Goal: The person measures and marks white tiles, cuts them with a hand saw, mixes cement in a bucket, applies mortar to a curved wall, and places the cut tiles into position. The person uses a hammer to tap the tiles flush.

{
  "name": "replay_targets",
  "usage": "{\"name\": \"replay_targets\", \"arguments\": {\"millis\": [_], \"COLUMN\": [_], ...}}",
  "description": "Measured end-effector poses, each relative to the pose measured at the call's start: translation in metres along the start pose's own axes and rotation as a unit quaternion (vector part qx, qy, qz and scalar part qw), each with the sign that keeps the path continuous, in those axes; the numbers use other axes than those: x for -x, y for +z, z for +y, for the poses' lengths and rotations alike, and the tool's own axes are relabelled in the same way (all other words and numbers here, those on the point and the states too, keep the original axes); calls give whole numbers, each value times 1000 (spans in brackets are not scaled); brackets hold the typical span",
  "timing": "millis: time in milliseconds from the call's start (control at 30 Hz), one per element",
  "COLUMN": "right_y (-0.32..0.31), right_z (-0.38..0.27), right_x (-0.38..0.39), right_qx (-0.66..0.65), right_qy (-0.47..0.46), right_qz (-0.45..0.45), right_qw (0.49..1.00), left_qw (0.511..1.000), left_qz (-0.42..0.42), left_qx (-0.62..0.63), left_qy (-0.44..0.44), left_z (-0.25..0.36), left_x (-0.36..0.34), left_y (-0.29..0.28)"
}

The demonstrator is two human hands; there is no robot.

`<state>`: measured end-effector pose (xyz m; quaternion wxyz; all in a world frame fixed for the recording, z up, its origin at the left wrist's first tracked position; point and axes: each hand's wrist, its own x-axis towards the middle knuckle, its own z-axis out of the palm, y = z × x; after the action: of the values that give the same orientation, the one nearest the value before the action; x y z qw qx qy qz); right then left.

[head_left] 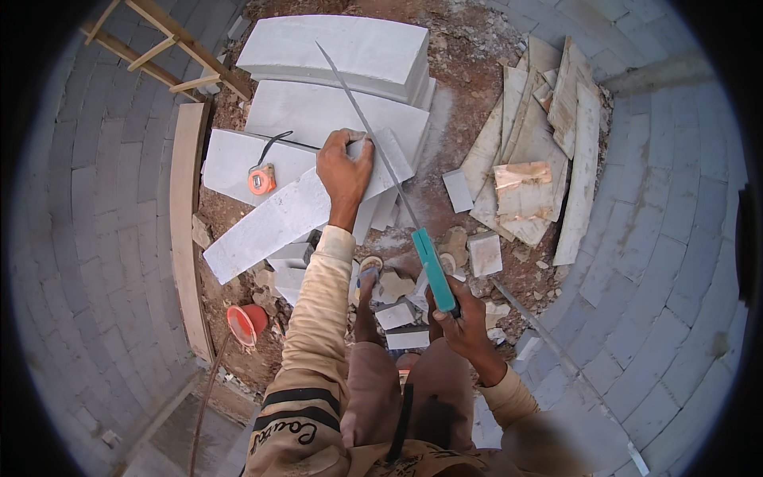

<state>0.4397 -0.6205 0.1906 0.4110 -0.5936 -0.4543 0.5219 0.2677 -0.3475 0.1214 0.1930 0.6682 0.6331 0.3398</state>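
Note:
My left hand presses down on a long pale grey block slab that lies tilted across other blocks, fingers curled over its upper edge. My right hand grips the teal handle of a hand saw. The saw's long thin blade runs up and left, crossing the slab just right of my left hand. An orange tape measure rests on a block beside the slab, left of my left hand.
Large grey blocks are stacked behind the slab. Cut offcuts and rubble lie on reddish soil by my knees. A pile of flat stone pieces sits at right. A wooden plank, ladder and orange bowl stand at left.

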Motion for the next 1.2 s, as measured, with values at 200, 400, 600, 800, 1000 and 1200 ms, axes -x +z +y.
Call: {"name": "replay_targets", "arguments": {"millis": [200,400,600,800,1000,1200], "right_y": [-3,3,-10,14,-13,-2], "right_z": [-3,23,2,4,5,31], "right_x": [3,25,81,-1,80,50], "right_qx": [33,-35,31,28,56,62], "right_qy": [-21,70,58,-42,-9,-8], "right_qz": [-6,-9,26,54,46,17], "right_qw": [999,997,998,997,997,998], "left_qw": [999,1000,1000,1000,1000,1000], "left_qz": [11,26,22,14,-9,-2], "left_qx": [-5,9,13,9,2,18], "left_qy": [-32,-13,10,-8,-2,13], "left_z": [-1,0,-3,-2,-15,-16], "left_x": [1,0,-1,-1,-4,-3], "left_y": [4,5,7,6,11,10]}}
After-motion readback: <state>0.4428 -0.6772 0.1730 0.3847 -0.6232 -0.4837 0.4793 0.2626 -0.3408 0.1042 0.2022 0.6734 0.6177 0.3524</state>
